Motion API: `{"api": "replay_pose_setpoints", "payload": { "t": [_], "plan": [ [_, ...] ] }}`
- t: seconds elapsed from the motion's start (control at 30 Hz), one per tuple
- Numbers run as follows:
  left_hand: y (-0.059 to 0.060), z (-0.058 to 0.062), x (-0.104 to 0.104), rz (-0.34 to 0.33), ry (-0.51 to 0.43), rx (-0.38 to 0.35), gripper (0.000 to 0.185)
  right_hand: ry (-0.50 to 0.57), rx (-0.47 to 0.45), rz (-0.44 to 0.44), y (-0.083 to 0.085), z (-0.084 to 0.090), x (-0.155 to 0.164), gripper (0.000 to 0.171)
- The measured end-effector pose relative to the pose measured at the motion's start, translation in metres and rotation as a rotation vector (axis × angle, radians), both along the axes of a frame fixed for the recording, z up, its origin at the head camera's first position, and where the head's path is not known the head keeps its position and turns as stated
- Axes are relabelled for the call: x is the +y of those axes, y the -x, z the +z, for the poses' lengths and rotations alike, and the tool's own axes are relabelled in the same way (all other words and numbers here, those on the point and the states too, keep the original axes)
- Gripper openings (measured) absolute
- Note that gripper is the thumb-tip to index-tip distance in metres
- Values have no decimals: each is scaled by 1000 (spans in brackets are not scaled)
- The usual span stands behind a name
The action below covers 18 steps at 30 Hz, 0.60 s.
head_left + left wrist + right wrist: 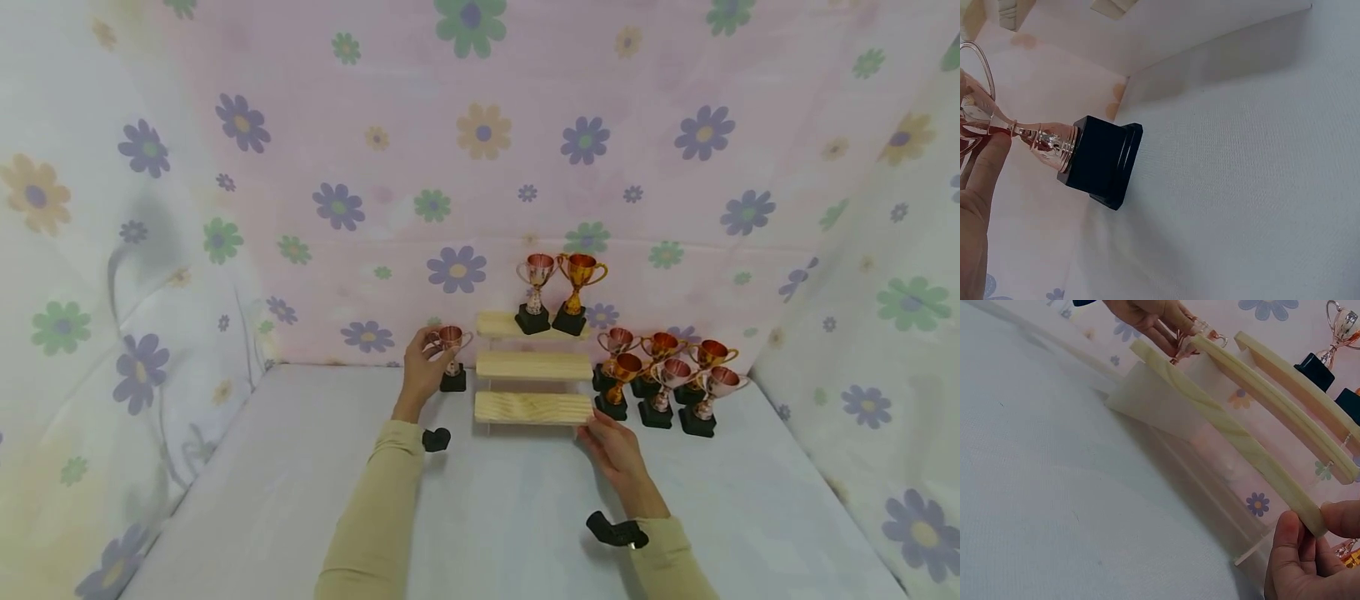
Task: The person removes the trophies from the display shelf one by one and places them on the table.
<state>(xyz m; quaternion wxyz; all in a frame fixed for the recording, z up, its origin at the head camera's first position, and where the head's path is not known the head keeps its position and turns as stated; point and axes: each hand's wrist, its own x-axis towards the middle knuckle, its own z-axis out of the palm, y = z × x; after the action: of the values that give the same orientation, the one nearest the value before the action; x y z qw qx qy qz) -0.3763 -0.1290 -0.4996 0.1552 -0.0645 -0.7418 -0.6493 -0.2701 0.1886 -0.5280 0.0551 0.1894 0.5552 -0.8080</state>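
Nearest to me were the two arms in tan sleeves, reaching out over the white cloth-covered surface. The right hand was pinching the right end of the lowest step of a little wooden stepped stand, thumb on top and fingers curled under it; you could see that best from the right wrist view. The stand sat toward the far edge of the surface, about midway along it, three pale wood steps going up toward the back.

The left hand was just left of the stand, fingers wrapped around the cup of a small pinkish trophy. Its black base looked down on the surface close to the far edge, though from the left wrist view I couldn't tell if it was fully resting.

Off the stand's right end stood a cluster of trophies, gold and rose ones packed together near the far right corner. On the top step stood two more: a rose trophy and, touching it, a gold trophy. Flowered fabric hung behind it all.
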Motion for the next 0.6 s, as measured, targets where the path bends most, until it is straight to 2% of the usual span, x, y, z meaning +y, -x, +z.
{"api": "replay_pose_setpoints", "payload": {
  "t": [0.3, 0.6],
  "plan": [
    [1, -2, 3, -9, -20, 9, 48, 20, 14, -2, -1, -1, 0, 55],
    [2, -4, 7, -36, -110, 47, 52, 9, 6, -30, 1, -2, -1, 54]
  ]
}}
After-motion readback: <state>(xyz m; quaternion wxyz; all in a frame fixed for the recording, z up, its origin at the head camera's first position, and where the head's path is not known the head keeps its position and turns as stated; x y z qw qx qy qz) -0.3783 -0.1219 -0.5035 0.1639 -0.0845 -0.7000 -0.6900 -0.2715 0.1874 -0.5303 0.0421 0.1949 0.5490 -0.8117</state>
